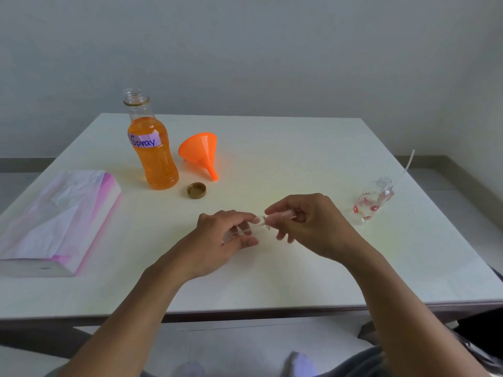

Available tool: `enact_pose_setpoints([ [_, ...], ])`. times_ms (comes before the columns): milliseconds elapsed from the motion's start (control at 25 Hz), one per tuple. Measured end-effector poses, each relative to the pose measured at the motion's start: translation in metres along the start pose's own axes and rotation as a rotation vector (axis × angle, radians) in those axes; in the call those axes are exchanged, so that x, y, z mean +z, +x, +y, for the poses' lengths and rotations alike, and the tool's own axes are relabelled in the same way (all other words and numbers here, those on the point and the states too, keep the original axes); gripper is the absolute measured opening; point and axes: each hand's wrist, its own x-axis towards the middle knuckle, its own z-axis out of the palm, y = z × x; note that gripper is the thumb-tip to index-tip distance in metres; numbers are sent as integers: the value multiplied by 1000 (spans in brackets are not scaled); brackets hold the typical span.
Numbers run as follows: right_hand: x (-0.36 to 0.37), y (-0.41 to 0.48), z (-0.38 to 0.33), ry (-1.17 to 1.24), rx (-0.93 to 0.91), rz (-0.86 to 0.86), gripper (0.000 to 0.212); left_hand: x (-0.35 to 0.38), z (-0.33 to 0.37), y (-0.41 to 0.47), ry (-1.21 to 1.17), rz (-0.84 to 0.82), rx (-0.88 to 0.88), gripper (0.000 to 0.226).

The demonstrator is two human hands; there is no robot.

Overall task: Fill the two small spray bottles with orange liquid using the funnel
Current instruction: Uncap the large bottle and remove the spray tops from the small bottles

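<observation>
My left hand (226, 238) and my right hand (307, 221) meet at the table's middle, both gripping a small clear spray bottle (258, 225) held sideways; the right hand's fingers pinch its top end. Most of this bottle is hidden by fingers. A second small clear spray bottle (373, 200) with red flowers stands open at the right, and a spray top with a thin tube (407, 165) leans behind it. The large bottle of orange liquid (153, 151), labelled "Spray", stands uncapped at the back left. The orange funnel (200, 153) lies on its side beside it.
A gold cap (196, 190) lies in front of the big bottle. A pink and white tissue pack (54, 221) rests at the left of the white table (272, 281). The table's front edge runs just below my forearms.
</observation>
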Motion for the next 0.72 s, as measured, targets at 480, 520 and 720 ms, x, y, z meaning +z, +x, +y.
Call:
enact_pose_setpoints([
  [480,-26,-3,14,-3,-156,353,32,-12,-7,2,-120,56,-36,32],
  [520,-26,-3,14,26,-145,363,30,-11,-6,3,-140,82,-31,30],
  [720,-39,0,26,368,94,455,18,-10,-6,17,-247,304,-52,32],
])
